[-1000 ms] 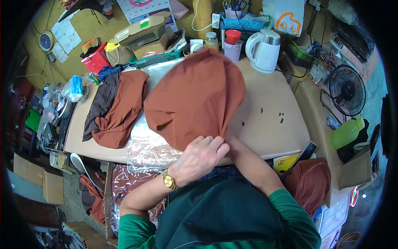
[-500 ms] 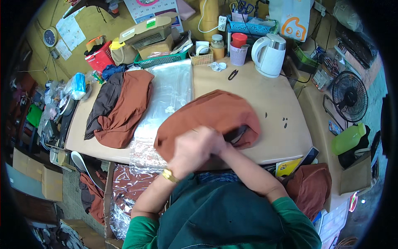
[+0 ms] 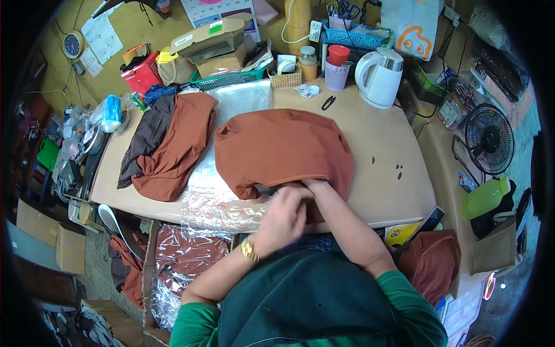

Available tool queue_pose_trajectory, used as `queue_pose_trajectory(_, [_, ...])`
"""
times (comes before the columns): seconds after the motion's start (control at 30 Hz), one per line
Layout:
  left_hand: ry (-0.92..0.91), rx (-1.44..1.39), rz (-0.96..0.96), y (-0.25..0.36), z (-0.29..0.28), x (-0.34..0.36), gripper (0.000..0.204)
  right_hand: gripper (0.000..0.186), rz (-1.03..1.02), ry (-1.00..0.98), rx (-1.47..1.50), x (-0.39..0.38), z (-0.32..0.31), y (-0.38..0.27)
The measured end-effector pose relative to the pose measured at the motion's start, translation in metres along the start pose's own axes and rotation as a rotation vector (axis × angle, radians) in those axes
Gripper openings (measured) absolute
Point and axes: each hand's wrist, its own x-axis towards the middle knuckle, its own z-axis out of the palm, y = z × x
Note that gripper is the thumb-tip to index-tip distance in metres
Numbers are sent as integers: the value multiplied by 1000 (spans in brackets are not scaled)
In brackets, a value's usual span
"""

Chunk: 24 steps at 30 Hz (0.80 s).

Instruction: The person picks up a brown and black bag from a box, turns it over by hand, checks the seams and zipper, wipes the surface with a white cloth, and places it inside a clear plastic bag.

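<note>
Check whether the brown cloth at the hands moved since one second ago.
Yes, toward the near side of the table: the brown cloth no longer hides the small black tool.

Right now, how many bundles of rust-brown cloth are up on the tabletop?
2 on the tabletop: a left bundle, lying alongside dark cloth, and a middle bundle, with the left hand at its near edge. Further layers could be hidden underneath.
</note>
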Motion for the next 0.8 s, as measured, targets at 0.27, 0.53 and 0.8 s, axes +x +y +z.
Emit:
queue_pose_trajectory(0.27, [133, 489, -251, -64, -30, 27, 24, 71, 330, -340, -271, 6, -62, -15])
queue_pose_trajectory(0.53, [-122, 609, -300, 6, -59, 19, 52, 53, 352, -422, -461, 10, -72, -30])
queue_pose_trajectory(0.8, [-211, 595, -415, -46, -58, -17, 35, 33, 322, -755, 182, -36, -100, -121])
